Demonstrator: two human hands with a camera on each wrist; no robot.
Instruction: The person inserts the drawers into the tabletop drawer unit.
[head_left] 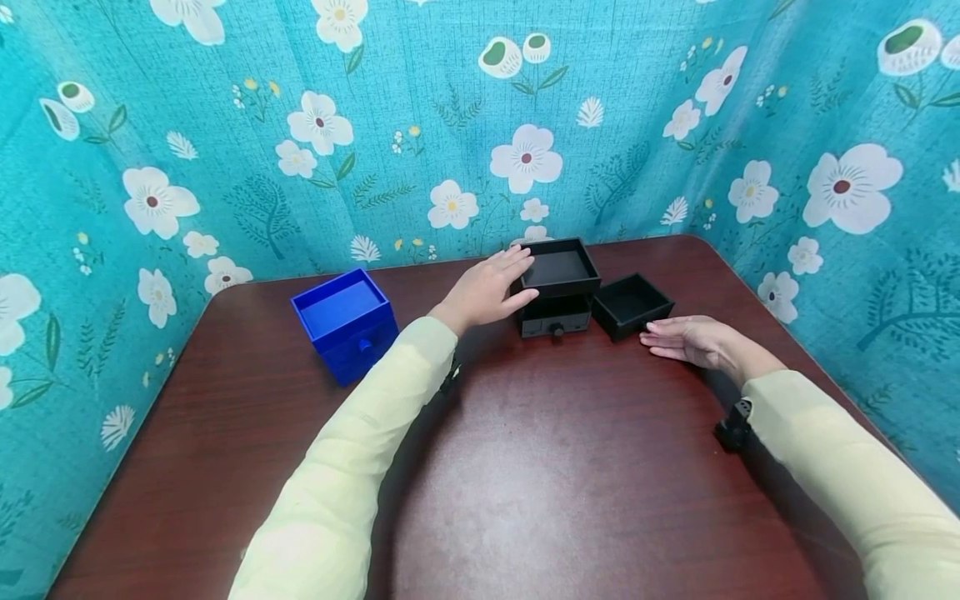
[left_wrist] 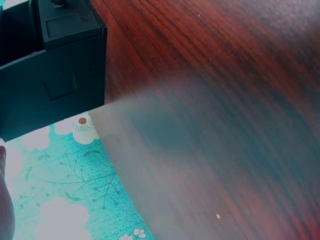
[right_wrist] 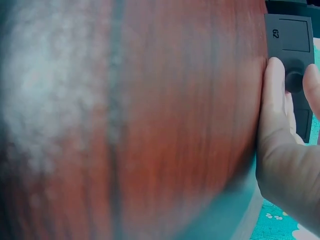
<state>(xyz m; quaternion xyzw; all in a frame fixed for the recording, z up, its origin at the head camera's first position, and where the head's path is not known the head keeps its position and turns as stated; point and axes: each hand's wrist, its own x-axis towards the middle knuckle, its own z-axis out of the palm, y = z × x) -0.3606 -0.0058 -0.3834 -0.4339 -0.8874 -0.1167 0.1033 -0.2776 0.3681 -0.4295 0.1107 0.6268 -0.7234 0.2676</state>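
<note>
A small black drawer box stands at the back of the table, with a shallow tray top, a gap below it and a knobbed drawer at the bottom. My left hand rests on its left side, fingers at the tray rim and thumb along the front. To the right sits a separate black drawer, its inside bare. My right hand is at this drawer's front, fingers extended. In the right wrist view, thumb and forefinger lie either side of its round knob.
A blue drawer box with a tray top and a knob stands on the left of the brown table. A floral turquoise curtain hangs close behind the table and along both sides.
</note>
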